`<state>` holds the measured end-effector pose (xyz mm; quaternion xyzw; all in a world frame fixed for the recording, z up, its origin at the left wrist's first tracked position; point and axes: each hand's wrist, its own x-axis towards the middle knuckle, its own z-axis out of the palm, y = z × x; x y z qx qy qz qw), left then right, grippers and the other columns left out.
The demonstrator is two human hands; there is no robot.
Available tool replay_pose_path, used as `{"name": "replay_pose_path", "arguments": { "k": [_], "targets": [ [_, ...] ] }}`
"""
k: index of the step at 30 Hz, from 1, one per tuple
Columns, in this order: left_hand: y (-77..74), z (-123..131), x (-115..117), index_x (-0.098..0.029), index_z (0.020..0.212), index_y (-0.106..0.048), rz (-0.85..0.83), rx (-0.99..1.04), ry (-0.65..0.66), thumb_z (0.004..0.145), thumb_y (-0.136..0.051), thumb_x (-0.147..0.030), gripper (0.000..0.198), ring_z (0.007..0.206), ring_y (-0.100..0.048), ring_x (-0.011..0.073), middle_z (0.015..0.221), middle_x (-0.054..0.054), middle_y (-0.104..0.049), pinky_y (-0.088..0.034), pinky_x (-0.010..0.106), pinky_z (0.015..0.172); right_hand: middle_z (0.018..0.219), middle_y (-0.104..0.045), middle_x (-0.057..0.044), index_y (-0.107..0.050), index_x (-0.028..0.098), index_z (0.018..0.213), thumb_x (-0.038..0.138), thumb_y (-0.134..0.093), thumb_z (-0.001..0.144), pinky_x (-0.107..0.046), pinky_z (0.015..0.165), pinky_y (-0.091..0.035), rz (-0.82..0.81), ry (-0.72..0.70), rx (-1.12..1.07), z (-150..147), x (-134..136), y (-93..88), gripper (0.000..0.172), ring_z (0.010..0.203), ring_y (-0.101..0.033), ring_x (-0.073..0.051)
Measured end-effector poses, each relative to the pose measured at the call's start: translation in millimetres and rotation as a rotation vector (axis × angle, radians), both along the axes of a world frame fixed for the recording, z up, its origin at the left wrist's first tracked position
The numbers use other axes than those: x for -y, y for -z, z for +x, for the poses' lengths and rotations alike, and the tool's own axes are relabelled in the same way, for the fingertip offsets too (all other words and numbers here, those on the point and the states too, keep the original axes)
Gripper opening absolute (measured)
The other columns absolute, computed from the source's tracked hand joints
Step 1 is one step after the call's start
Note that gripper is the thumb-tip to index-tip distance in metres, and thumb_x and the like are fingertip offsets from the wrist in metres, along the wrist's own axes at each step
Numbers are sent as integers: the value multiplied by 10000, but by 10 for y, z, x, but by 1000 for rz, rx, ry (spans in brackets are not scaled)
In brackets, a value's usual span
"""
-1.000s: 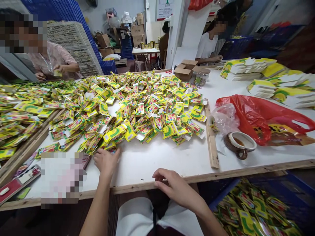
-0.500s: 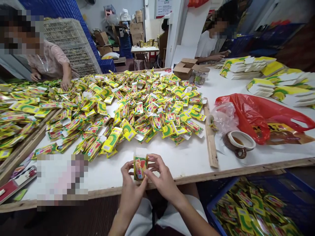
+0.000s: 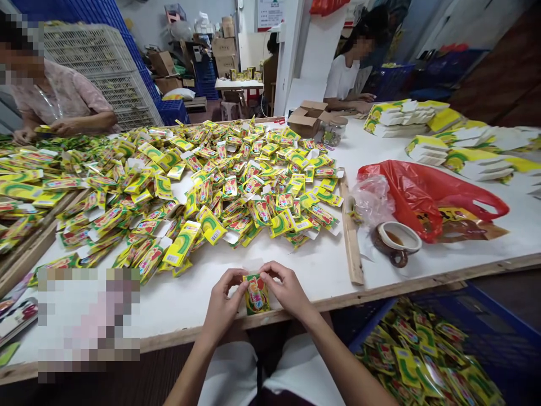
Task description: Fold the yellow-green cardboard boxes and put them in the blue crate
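Observation:
A small yellow-green printed carton (image 3: 257, 298) stands at the table's near edge, its front facing me and a white flap (image 3: 252, 264) up at its top end. My left hand (image 3: 226, 298) pinches its upper left corner between thumb and fingers. On the other side, my right hand (image 3: 288, 288) closes on the upper right corner, thumb and fingertips close to the flap. Whether anything is inside the carton is hidden. Just beyond my hands spreads a heap of similar small cartons (image 3: 211, 225), many with white end flaps sticking out.
To the right, a wooden strip (image 3: 351, 242) borders the heap; past it are a brown mug (image 3: 391, 248) with liquid and a red plastic bag (image 3: 422, 186). Below right, a blue crate (image 3: 499, 321) holds more cartons. Co-workers (image 3: 63, 101) sit across the table; flat carton stacks (image 3: 426, 151) lie far right.
Both hands have shifted from around the carton's sides up to its top corners by the flap. The carton sits lower, at the table edge. The view has swung slightly right.

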<state>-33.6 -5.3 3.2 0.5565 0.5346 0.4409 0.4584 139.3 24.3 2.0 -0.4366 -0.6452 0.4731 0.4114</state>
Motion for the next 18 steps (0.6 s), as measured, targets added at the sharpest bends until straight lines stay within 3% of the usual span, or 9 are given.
{"name": "replay_pose_path", "arguments": {
  "k": [2,4,6,12,18],
  "targets": [
    [17,13,-57,-185,928,-594,13,83,-28,805,-604,-279,155,922,-597,192,955,50,-619,-476,317,834,856,-634,-31,-625,182,845,191,-536,836,-270,748,-474,31,65,-30,-50,-27,12,91,830,-602,-166],
    [22,32,-94,-195,948,-564,23,173,-53,793,-618,-260,176,928,-602,188,953,42,-617,-476,329,850,877,-640,-31,-598,190,976,187,-537,837,-272,754,-485,21,113,-92,-85,-31,27,151,835,-611,-162],
    [6,52,-105,-197,974,-560,31,182,-53,804,-605,-250,184,930,-605,186,960,45,-623,-474,335,857,895,-649,-36,-592,195,1021,178,-525,849,-283,781,-489,24,102,-109,-93,-17,27,186,858,-616,-162],
    [-66,106,-55,-171,859,-636,74,-9,-93,813,-589,-289,135,880,-598,194,891,59,-640,-469,306,807,895,-662,-64,-667,173,835,224,-581,841,-296,790,-486,88,71,-63,-75,39,-60,100,880,-615,-186],
    [-53,170,-76,-165,883,-629,21,26,-164,802,-597,-292,153,793,-588,169,841,45,-649,-469,277,733,788,-668,-39,-655,161,831,243,-572,841,-262,696,-486,21,158,-11,-150,-6,-122,117,733,-613,-160]
  ]
}}
